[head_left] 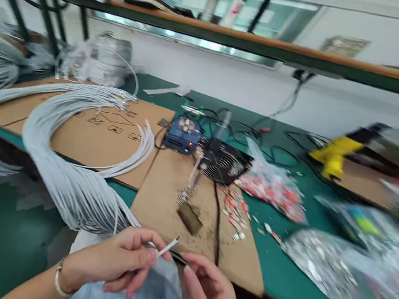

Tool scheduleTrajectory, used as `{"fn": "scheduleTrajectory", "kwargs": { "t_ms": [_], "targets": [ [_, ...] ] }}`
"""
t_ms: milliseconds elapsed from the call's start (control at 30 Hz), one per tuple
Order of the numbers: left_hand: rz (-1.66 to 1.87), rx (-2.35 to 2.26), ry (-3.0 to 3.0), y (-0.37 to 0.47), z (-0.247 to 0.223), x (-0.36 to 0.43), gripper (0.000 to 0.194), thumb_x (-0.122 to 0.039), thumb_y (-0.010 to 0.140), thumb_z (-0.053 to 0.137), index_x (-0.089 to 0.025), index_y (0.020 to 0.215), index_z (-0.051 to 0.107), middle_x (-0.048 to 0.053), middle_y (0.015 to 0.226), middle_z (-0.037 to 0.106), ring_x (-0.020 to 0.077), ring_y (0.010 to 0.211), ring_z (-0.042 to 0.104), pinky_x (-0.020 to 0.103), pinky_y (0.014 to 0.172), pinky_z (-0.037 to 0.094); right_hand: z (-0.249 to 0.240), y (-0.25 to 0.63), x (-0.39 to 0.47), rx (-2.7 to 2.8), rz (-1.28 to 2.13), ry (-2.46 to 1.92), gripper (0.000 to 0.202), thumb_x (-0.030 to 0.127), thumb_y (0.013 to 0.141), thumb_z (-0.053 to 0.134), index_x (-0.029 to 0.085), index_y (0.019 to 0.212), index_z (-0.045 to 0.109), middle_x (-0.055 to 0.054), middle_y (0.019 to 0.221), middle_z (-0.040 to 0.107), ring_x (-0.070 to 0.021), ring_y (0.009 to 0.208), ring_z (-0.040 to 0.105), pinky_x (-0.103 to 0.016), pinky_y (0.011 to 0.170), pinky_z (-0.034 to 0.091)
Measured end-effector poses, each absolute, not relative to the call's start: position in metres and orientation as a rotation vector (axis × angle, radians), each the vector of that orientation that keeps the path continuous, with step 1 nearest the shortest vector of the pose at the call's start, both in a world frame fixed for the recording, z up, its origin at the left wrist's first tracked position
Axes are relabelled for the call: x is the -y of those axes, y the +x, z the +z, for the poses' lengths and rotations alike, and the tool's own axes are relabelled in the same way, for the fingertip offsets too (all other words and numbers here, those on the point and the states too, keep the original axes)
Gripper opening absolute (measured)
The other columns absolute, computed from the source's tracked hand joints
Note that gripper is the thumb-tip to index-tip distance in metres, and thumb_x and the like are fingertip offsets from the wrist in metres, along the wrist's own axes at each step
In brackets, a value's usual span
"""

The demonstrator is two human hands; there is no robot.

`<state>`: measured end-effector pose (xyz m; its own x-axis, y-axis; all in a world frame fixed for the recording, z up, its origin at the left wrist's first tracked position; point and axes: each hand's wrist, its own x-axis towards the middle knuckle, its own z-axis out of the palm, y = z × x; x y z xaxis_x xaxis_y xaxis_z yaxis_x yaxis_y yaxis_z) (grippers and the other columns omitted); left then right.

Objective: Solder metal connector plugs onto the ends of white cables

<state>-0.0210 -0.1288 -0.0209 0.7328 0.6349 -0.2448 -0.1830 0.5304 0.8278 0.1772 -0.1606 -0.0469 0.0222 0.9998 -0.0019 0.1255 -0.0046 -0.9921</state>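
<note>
- Left hand (128, 258): pinches a white cable (168, 247), well in front of the blue box (176, 139).
- Right hand (211, 290): also in front, fingertips close together; cannot tell whether they hold anything.
- Cable bundle (68, 185): left of the box.
- Fan (224, 165): right of it.

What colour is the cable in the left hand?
The cable is white, clearest in the head view.

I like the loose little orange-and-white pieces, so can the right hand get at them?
Probably yes: the right hand is close to the orange-and-white pieces, and nothing tall seems to stand between them on the cardboard.
</note>
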Motion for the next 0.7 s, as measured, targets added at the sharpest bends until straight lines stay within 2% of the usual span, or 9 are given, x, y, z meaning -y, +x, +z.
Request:
{"fn": "scheduleTrajectory", "kwargs": {
  "t_ms": [100,167,267,333,467,600,633,700],
  "targets": [
    [0.319,-0.741,1.087,-0.014,-0.017,0.139,0.035,-0.048,0.085,0.044,-0.017,0.099,0.047,-0.008,0.045,0.05,0.0019,0.022,0.025,0.011,0.023,0.014,-0.038,0.177,0.158,1.274,1.206,-1.118,0.02,0.038,0.073,0.066,0.02,0.081,0.068,-0.002,0.056,0.056,-0.0151,0.051,0.049,-0.025,0.048,0.039],
    [0.245,-0.821,1.206,-0.01,-0.013,0.145,0.033,-0.047,0.087,0.041,-0.017,0.1,0.047,-0.007,0.048,0.05,0.0014,0.025,0.028,0.011,0.025,0.015,-0.031,0.178,0.159,1.292,1.211,-1.092,0.015,0.031,0.073,0.065,0.017,0.071,0.066,-0.001,0.054,0.054,-0.0131,0.05,0.045,-0.023,0.047,0.035],
    [0.249,-0.825,1.339,-0.004,-0.012,0.151,0.03,-0.044,0.088,0.041,-0.018,0.101,0.049,-0.005,0.057,0.052,0.0028,0.034,0.039,0.011,0.032,0.027,-0.027,0.177,0.169,1.265,1.209,-1.09,0.015,0.024,0.073,0.063,0.016,0.062,0.059,0.001,0.053,0.05,-0.0111,0.048,0.04,-0.022,0.046,0.031],
    [0.352,-0.844,1.412,0.003,-0.014,0.155,0.025,-0.04,0.086,0.047,-0.017,0.091,0.053,-0.003,0.061,0.052,0.0044,0.043,0.045,0.014,0.04,0.035,-0.03,0.173,0.176,1.227,1.229,-1.02,0.016,0.022,0.072,0.064,0.016,0.059,0.056,0.001,0.053,0.048,-0.011,0.049,0.038,-0.022,0.045,0.03],
    [0.679,-0.987,1.655,0.019,-0.021,0.166,0.024,-0.033,0.086,0.05,-0.015,0.07,0.055,-0.002,0.059,0.048,0.0063,0.051,0.044,0.016,0.047,0.034,-0.036,0.16,0.179,0.973,1.229,-0.871,0.026,0.028,0.073,0.066,0.017,0.056,0.05,0.003,0.049,0.04,-0.0105,0.047,0.034,-0.022,0.043,0.028],
    [0.851,-1.026,1.628,0.023,-0.025,0.177,0.021,-0.031,0.085,0.052,-0.015,0.074,0.059,-0.001,0.061,0.05,0.0062,0.047,0.047,0.017,0.045,0.035,-0.035,0.164,0.17,0.776,1.161,-0.779,0.038,0.039,0.084,0.053,0.019,0.055,0.039,0.007,0.05,0.024,-0.009,0.042,0.02,-0.022,0.04,0.024],
    [0.851,-1.015,1.555,0.022,-0.025,0.179,0.021,-0.032,0.084,0.052,-0.015,0.074,0.059,-0.001,0.06,0.051,0.0064,0.046,0.048,0.017,0.044,0.036,-0.034,0.168,0.169,0.756,1.132,-0.757,0.038,0.039,0.084,0.053,0.019,0.055,0.04,0.007,0.05,0.024,-0.009,0.042,0.02,-0.022,0.041,0.024],
    [0.84,-0.994,1.418,0.019,-0.025,0.181,0.023,-0.034,0.084,0.051,-0.014,0.075,0.059,-0.001,0.059,0.052,0.0075,0.046,0.051,0.017,0.045,0.04,-0.034,0.177,0.169,0.809,1.148,-0.747,0.028,0.034,0.079,0.064,0.019,0.058,0.052,0.005,0.049,0.033,-0.0095,0.044,0.028,-0.023,0.044,0.026]
  ]
}}
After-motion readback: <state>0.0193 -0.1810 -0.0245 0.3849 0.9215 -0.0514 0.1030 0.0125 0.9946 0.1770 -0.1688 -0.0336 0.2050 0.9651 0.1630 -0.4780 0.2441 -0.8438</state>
